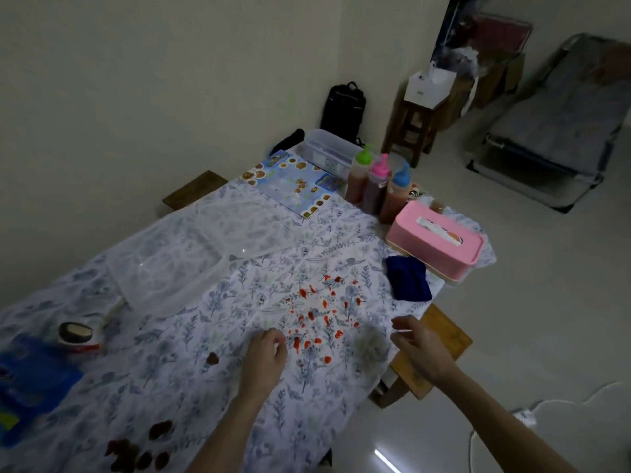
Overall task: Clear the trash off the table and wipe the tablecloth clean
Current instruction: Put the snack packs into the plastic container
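Red-spattered floral tablecloth (191, 336); left hand (264, 358) curled, right hand (418, 346) pinching small stick (402, 331).

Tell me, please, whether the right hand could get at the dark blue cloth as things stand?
Probably yes: the right hand hovers at the table's near edge, and only bare tablecloth lies between it and the dark blue cloth.

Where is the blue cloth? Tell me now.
In the head view, the blue cloth lies on the tablecloth near the right edge, beside the pink tissue box, past the red stains.
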`<state>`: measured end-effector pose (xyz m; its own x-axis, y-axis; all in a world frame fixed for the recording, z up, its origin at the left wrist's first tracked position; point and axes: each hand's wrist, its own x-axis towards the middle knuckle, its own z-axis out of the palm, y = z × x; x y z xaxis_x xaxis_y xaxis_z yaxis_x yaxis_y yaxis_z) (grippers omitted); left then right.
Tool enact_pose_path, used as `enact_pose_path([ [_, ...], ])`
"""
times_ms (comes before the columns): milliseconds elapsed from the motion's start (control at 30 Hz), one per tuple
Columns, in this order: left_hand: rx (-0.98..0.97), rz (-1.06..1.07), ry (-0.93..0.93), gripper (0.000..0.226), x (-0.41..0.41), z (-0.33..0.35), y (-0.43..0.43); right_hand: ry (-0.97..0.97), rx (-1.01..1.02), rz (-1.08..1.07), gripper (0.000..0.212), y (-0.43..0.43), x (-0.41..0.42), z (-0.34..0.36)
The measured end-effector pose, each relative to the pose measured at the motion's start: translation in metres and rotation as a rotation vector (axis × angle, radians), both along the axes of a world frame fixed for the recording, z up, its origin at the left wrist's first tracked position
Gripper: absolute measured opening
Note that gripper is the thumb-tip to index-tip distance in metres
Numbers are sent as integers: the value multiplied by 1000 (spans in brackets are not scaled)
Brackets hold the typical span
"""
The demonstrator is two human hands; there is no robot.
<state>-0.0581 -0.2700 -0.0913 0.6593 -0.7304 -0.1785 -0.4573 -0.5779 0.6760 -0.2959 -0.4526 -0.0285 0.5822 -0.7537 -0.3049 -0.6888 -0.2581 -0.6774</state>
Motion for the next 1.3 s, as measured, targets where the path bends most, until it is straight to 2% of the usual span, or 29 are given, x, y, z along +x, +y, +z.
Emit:
enact_pose_path([
  [167,-17,110,43,6,7,-7,-15,17,-10,90,31,-36,31,-7],
  [433,25,279,6,9,10,-5,-27,-94,101,321,21,-70,111,-29],
  [667,75,369,-33,13,7,6,-47,-180,206,375,15,-99,165,-29],
  [1000,79,603,-43,17,21,37,11,-237,346,586,22,-16,244,-22],
  [1133,69,663,-40,12,33,39,45,-260,372,560,20,13,259,-22],
  [1300,81,599,-16,15,53,43,93,-283,356,509,16,52,283,-17],
])
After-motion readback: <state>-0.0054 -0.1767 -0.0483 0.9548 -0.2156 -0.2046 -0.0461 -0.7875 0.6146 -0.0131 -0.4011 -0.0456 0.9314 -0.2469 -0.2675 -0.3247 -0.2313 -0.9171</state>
